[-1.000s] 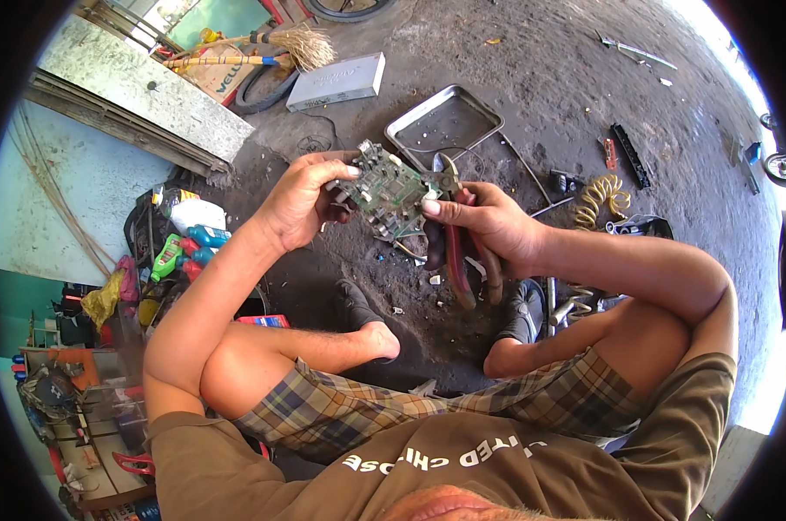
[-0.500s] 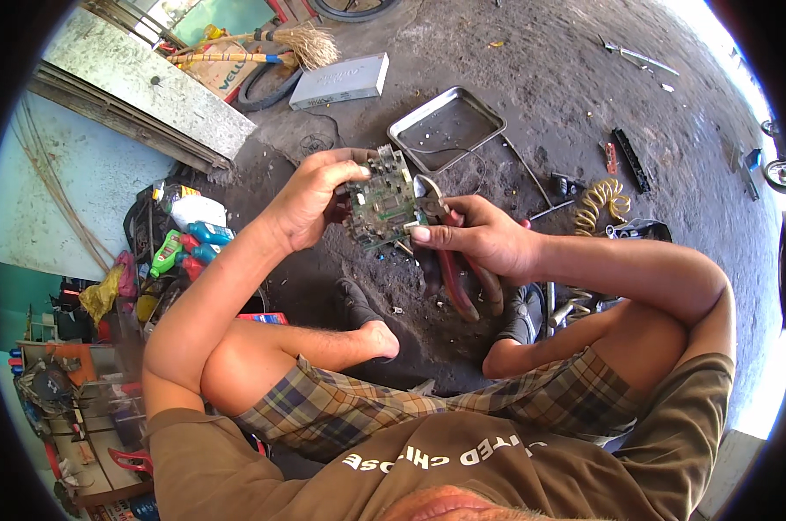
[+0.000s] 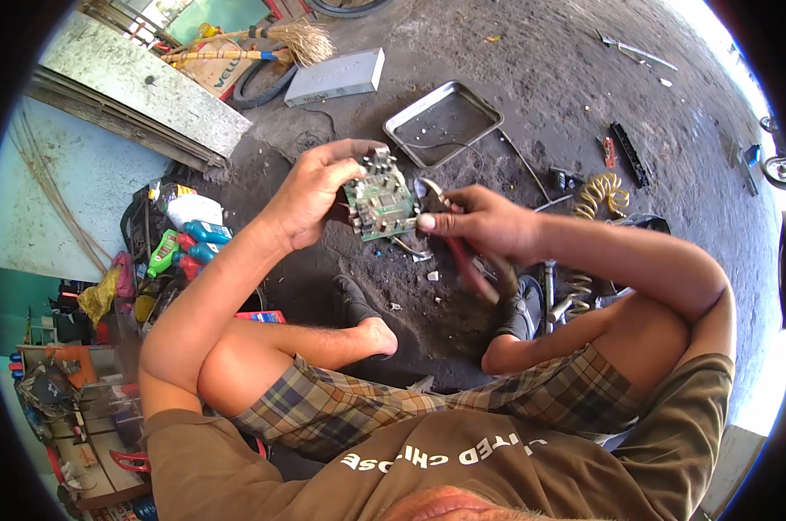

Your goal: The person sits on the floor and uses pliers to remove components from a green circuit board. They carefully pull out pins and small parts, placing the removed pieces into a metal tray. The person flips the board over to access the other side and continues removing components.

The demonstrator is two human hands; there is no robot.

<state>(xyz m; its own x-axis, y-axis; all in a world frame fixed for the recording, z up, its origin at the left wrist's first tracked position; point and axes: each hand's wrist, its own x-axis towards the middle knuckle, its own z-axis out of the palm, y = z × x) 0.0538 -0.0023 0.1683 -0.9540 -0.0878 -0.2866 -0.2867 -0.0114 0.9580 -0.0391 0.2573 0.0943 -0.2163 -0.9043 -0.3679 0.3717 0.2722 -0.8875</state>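
A green circuit board point(image 3: 381, 201) crowded with small components is tilted up in front of me. Wrapped round its left edge, my left hand point(image 3: 317, 193) grips it with the thumb on the face. My right hand point(image 3: 488, 224) is closed on red-handled cutting pliers point(image 3: 469, 267), whose handles are smeared by motion. Their metal jaws point(image 3: 426, 187) are beside the board's right edge; whether they touch it I cannot tell. The right thumb lies at the board's lower right corner.
Beyond my hands lies a metal tray point(image 3: 445, 122) with small bits in it. A coiled yellow hose point(image 3: 601, 194) and a black strip point(image 3: 629, 154) are on the right. Bottles point(image 3: 204, 233) stand at left, and a flat silver box point(image 3: 336, 76) lies farther off.
The pliers have swung and their handles now blur, with the right hand shifted slightly up and right. The board has tilted a little. A small pale piece now shows on the ground below it.
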